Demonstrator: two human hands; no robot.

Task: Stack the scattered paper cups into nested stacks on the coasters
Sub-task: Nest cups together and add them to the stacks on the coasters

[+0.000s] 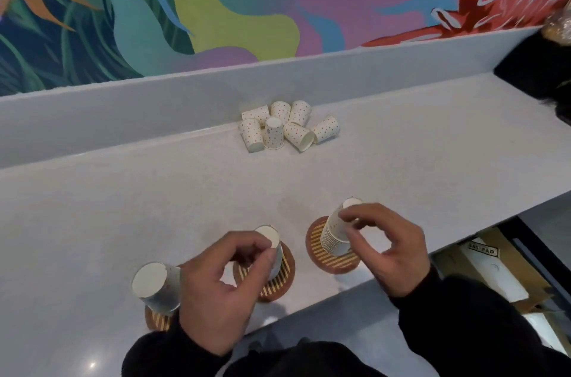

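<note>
Three round striped coasters lie near the counter's front edge, each bearing an upside-down nested stack of dotted paper cups. My left hand (221,280) pinches the top cup of the middle stack (270,240) on the middle coaster (279,284). My right hand (386,246) pinches the top cup of the right stack (332,233) on the right coaster (318,240). The left stack (156,285) stands untouched on the left coaster (156,321), partly hidden by my left wrist. Several loose cups (289,126) lie scattered by the back ledge.
The grey counter (154,206) has a raised back ledge (123,117) under a colourful mural. Its front edge runs diagonally at the right, with cardboard boxes (491,268) below. A dark object (540,67) sits at the far right.
</note>
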